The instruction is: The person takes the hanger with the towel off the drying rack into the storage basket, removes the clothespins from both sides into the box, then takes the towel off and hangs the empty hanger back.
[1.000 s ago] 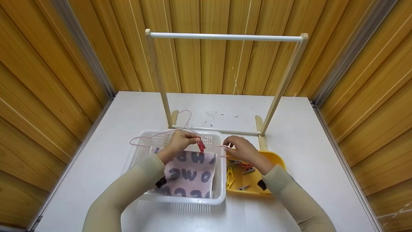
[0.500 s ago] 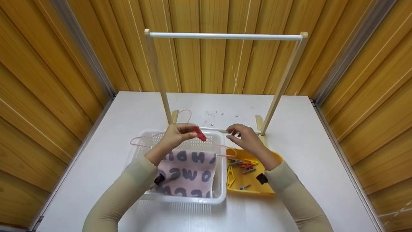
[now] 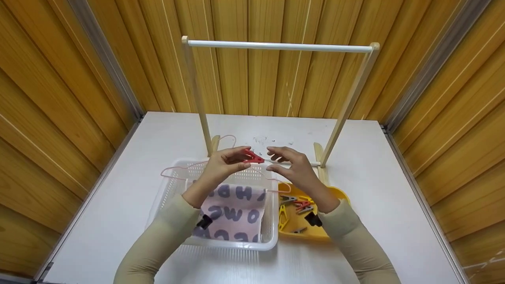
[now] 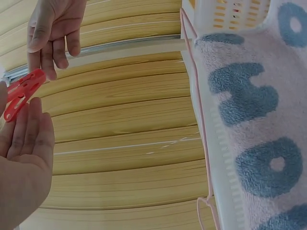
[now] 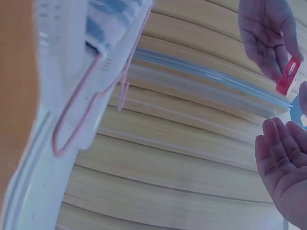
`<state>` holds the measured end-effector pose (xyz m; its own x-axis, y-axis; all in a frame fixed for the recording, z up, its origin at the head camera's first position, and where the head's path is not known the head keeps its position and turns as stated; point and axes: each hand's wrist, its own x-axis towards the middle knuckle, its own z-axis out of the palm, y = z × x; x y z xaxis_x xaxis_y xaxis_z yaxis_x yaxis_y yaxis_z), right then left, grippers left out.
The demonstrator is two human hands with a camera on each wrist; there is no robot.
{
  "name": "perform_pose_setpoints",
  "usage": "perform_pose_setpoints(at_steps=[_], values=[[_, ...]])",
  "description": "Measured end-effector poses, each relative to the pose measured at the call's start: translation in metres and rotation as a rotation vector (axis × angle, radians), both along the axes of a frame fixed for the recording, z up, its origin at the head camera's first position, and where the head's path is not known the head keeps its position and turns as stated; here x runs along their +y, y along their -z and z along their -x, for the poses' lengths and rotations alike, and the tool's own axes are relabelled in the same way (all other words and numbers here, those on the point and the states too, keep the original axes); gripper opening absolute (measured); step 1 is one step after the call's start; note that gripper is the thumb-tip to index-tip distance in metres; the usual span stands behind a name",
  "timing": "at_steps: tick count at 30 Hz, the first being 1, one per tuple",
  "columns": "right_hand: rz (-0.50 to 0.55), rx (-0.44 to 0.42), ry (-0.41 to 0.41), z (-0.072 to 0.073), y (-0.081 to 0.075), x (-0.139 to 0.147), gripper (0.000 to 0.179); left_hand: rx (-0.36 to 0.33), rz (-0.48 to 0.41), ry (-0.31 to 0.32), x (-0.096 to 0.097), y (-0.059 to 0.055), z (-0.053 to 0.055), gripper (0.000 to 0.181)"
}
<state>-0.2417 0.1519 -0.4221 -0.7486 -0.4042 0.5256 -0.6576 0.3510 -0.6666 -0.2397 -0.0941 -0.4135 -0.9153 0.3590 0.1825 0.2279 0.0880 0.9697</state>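
Over the white basket, my left hand [image 3: 223, 165] pinches a red clothespin [image 3: 255, 158] between thumb and fingers, its nose pointing right. My right hand [image 3: 296, 165] is held up just right of that nose, fingers and thumb loosely bent and apart, with nothing in them. The left wrist view shows the clothespin [image 4: 26, 91] against the left fingertips. Below the hands, a pink towel with grey-blue letters [image 3: 232, 213] hangs across the lower bar of a pink wire hanger [image 3: 173, 169], which lies over the basket; the left hand hides part of the hanger.
The white perforated basket [image 3: 236, 245] stands on the white table [image 3: 118, 177]. Right beside it is a yellow tray [image 3: 343, 193] with several grey, red and yellow clothespins [image 3: 283, 217]. Behind rises a wooden rack with a white top rail [image 3: 280, 46]. Wood-patterned panels surround the table.
My left hand has lifted the red clothespin up from near the towel's top edge, turning its nose to the right. The right hand has left the hanger's right end and come up beside the clothespin.
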Motion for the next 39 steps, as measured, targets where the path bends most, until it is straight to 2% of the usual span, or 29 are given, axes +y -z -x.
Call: perform_pose_setpoints(at_steps=[10,20,30,39], values=[[-0.001,0.149,0.006,0.003,-0.011,-0.017,0.037,0.042,-0.023,-0.022,0.008,0.0,0.002,0.051],[-0.048,0.196,0.038,0.004,-0.017,-0.025,0.03,0.096,-0.035,-0.01,0.013,-0.002,0.002,0.051],[-0.04,0.276,0.009,0.008,-0.014,-0.025,0.029,0.08,-0.029,-0.008,0.013,-0.001,0.002,0.049],[-0.036,0.259,0.008,0.008,-0.012,-0.021,0.027,0.088,-0.018,0.009,0.011,-0.002,0.005,0.053]])
